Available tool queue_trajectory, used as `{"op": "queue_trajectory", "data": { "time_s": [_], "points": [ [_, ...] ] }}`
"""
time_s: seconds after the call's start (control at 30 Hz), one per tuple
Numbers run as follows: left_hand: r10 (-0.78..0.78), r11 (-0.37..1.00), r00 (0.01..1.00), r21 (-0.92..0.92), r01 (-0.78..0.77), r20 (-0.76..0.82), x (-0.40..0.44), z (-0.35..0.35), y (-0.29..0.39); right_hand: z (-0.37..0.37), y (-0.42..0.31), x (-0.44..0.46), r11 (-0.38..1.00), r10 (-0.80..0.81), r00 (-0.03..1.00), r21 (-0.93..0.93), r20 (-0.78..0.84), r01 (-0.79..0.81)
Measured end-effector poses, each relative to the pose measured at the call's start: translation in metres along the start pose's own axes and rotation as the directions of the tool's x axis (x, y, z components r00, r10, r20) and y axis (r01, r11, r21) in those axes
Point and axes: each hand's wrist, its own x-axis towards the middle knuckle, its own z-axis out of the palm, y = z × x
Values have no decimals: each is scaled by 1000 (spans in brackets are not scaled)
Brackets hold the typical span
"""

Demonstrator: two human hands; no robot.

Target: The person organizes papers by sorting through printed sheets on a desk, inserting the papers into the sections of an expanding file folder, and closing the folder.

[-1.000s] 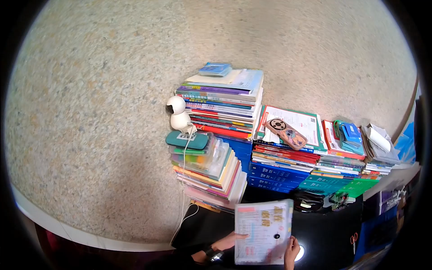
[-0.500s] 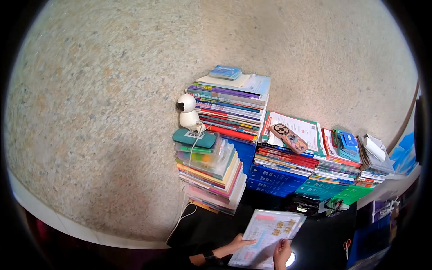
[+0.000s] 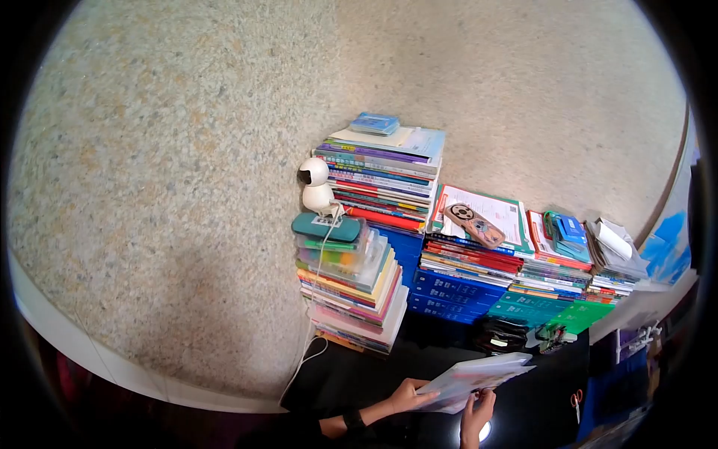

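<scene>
A translucent document folder [image 3: 467, 376] with papers in it is tilted above the black desk, its face seen at a slant. My left hand [image 3: 407, 395] grips its left edge, thumb on top. At its lower right side is my right hand [image 3: 479, 410], fingers bent and closed near the folder's button; whether they pinch the flap or the button is too small to tell. A dark band circles my left wrist.
Book stacks [image 3: 381, 187] stand behind, with a white camera [image 3: 317, 187], a teal case [image 3: 326, 227] and a phone [image 3: 475, 225] on them. A black pouch [image 3: 501, 335] lies beyond the folder. Orange-handled scissors [image 3: 576, 404] lie at right. A white cable [image 3: 305, 358] hangs at left.
The folder has tipped from facing the camera to a steep slant. My left hand has shifted right with it, and my right hand has moved from its right edge to near its button.
</scene>
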Motion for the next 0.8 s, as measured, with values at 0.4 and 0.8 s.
{"op": "queue_trajectory", "data": {
  "time_s": [0.4,0.8],
  "points": [
    [-10,999,1000,-43,9,-11,-18,13,-4,-40,-10,-29,962,34,991,-273,128,3],
    [551,695,751,298,-654,363,-41,30,78,-44,8,-56,990,120,991,-86,55,-115]
  ]
}}
